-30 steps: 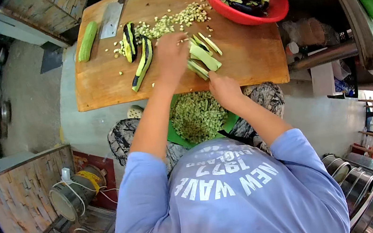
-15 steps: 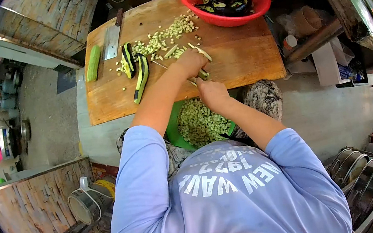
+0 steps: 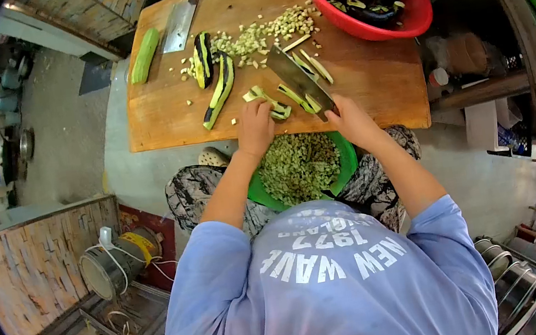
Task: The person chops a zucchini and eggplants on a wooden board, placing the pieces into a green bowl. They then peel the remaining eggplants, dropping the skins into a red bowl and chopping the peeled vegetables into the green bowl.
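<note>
A peeled whole vegetable [image 3: 145, 55] waits untouched at the chopping board's [image 3: 159, 124] far left corner, beside two uncut striped eggplant halves [image 3: 211, 79]. The left hand [image 3: 255, 127] presses closed on eggplant strips [image 3: 267, 101] near the front edge; the right hand [image 3: 348, 119] grips a cleaver [image 3: 298, 79]. Diced heaps already fill the green bowl [image 3: 345, 169]. The shirt [image 3: 326, 289] reads "NEW WAVE 1977".

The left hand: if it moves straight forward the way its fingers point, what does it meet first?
Probably the cut strips that the left hand already touches on the board; depth is unclear.
</note>
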`<control>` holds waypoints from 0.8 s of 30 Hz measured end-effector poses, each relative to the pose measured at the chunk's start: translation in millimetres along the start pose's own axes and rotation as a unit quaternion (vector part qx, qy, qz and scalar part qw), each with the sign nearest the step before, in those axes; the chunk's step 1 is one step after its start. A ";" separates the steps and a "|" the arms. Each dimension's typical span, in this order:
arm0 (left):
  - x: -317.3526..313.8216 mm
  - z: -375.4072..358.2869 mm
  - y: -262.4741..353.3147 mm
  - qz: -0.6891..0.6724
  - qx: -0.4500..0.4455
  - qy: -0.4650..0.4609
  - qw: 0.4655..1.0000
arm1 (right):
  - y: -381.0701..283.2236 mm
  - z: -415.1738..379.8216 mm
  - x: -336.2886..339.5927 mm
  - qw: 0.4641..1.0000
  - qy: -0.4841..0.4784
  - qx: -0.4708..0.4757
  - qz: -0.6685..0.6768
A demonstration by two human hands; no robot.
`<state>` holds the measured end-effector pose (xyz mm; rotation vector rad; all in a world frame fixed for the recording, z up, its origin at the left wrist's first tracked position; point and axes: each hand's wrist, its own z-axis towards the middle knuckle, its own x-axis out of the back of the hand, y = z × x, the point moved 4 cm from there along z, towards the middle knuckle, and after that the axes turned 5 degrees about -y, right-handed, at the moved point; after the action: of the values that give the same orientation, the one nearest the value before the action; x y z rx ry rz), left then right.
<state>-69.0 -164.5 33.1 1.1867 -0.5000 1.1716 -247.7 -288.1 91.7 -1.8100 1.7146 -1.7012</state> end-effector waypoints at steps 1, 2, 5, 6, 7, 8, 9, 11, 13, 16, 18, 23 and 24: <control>-1.0 -8.7 -0.2 -0.021 0.013 0.014 1.000 | -3.8 -3.6 -1.9 1.000 -0.009 0.009 -0.017; -3.5 -15.9 -3.3 -0.044 0.031 -0.013 0.998 | -5.7 -5.6 -5.6 0.999 -0.014 0.006 -0.048; 5.7 -24.6 -4.7 -0.003 0.024 0.010 1.000 | -15.5 -3.6 -11.3 0.993 -0.015 0.008 -0.115; 6.3 -25.6 -7.9 -0.013 0.046 0.004 0.999 | -19.6 -3.0 -11.3 0.993 -0.008 0.007 -0.118; 5.0 -26.2 -9.5 -0.025 0.067 -0.002 0.997 | -22.0 -2.0 -11.5 0.993 -0.002 0.005 -0.121; 3.3 -26.6 -10.3 -0.038 0.088 -0.008 0.995 | -21.3 1.5 -12.6 0.990 0.002 0.012 -0.138; 1.9 -24.0 -10.3 -0.051 0.097 -0.013 0.994 | -19.3 6.1 -13.2 0.988 0.007 0.018 -0.154; 0.2 -14.8 -12.1 -0.078 0.112 -0.021 0.990 | -18.6 8.0 -12.1 0.989 0.017 0.024 -0.145; 1.4 -12.7 -12.5 -0.078 0.103 -0.030 0.991 | -24.0 4.3 -6.5 0.995 0.029 0.021 -0.095; 2.6 -13.3 -13.6 -0.063 0.081 -0.015 0.995 | -18.8 -3.6 -18.0 0.997 0.031 0.065 -0.013; 3.9 -12.2 -12.9 -0.056 0.067 0.000 0.996 | -5.7 -2.4 -27.4 0.999 0.010 0.005 -0.049; -2.0 -12.2 -13.9 -0.085 0.069 0.036 0.993 | -12.7 6.3 -20.5 0.994 0.034 0.011 -0.108; -3.4 -11.1 -13.2 -0.078 0.077 0.028 0.994 | -14.1 6.6 -25.9 0.987 0.035 0.049 -0.150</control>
<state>-61.4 -155.0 20.4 1.2967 -0.2736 1.1206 -227.0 -267.5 83.7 -2.0703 1.4086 -1.9423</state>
